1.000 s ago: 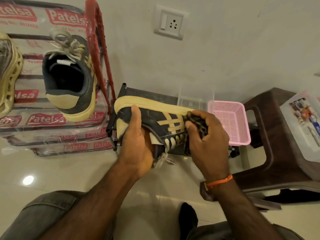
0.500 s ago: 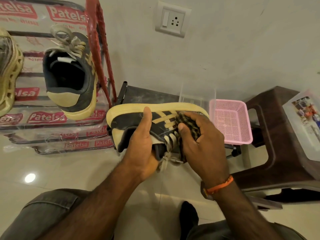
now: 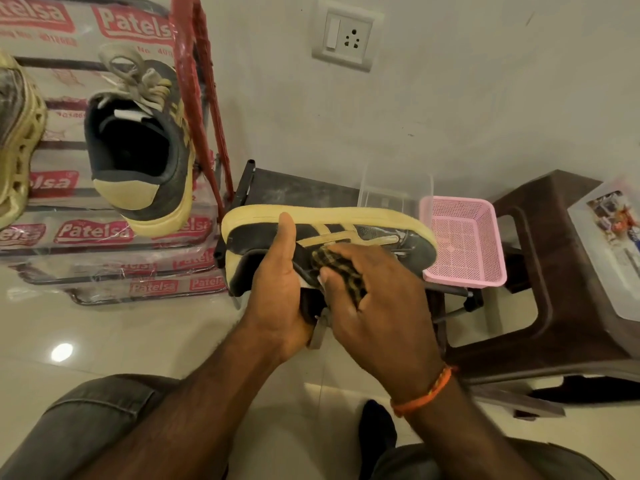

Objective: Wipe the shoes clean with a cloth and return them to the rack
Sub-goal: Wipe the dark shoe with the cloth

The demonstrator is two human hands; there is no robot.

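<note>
the left hand [image 3: 277, 299] holds a dark sneaker [image 3: 325, 237] on its side, with the yellow sole turned up and away from the person. the fingers go inside the opening of the sneaker and the thumb lies straight along the dark side near the heel. the right hand [image 3: 377, 306] presses a checked cloth [image 3: 332, 268] against the side of the sneaker, just under the yellow stripes; its fingers are curled around the cloth and most of the cloth is hidden under them. a grey lace end hangs down between the two hands. an orange thread band [image 3: 426, 389] is around the right wrist

the second sneaker of the pair [image 3: 138, 150] stands on the shoe rack [image 3: 104, 233] at the left, heel toward the camera and tilted. the rack is wrapped in clear plastic with red printed labels. a beige shoe [image 3: 17, 140] is at the left edge of the rack, cut by the frame

behind the held sneaker is a pink basket [image 3: 464, 244], and at the right a brown plastic stool [image 3: 554, 271]. a wall socket [image 3: 343, 34] is above
</note>
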